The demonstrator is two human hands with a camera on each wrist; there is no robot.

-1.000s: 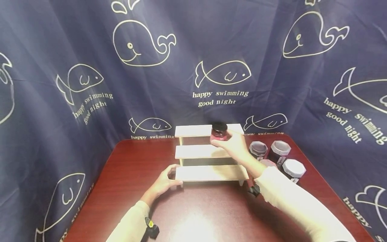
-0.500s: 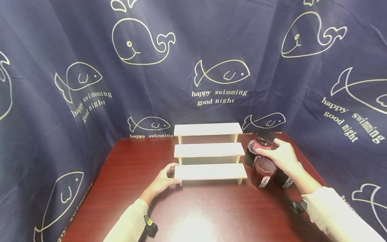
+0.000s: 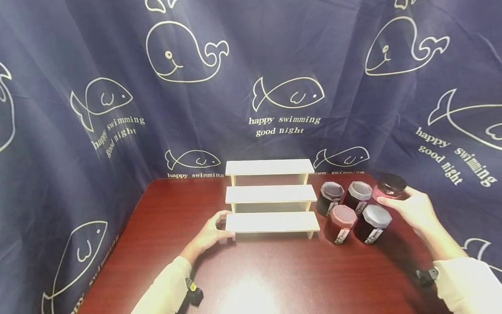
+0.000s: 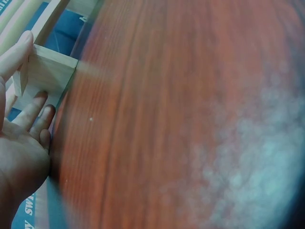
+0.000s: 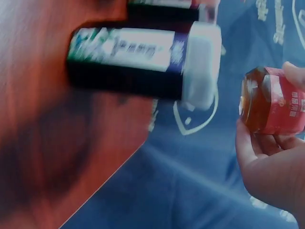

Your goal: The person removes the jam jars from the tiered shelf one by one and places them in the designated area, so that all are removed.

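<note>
A white and pale-wood three-step shelf (image 3: 272, 222) stands on the table. My left hand (image 3: 208, 231) holds the left end of its lowest step. In the left wrist view, the thumb (image 4: 18, 55) lies at the front edge and the fingers (image 4: 35, 112) touch the side panel (image 4: 50, 71). My right hand (image 3: 417, 211) grips a small jar (image 3: 386, 187) with a black lid and red label, raised at the table's right side. In the right wrist view, this jar (image 5: 279, 102) shows amber contents between thumb and fingers.
Right of the shelf stand several larger octagonal-lidded jars: one with a reddish lid (image 3: 342, 224), one with a white lid (image 3: 372, 223), and two behind with grey lids (image 3: 330, 198) (image 3: 357, 196). A dark blue curtain (image 3: 286, 56) surrounds the red-brown table (image 3: 219, 270).
My right hand has carried the small black-lidded jar from above the shelf's upper steps rightward, over the larger jars, to their far right. The left hand has stayed at the shelf.
</note>
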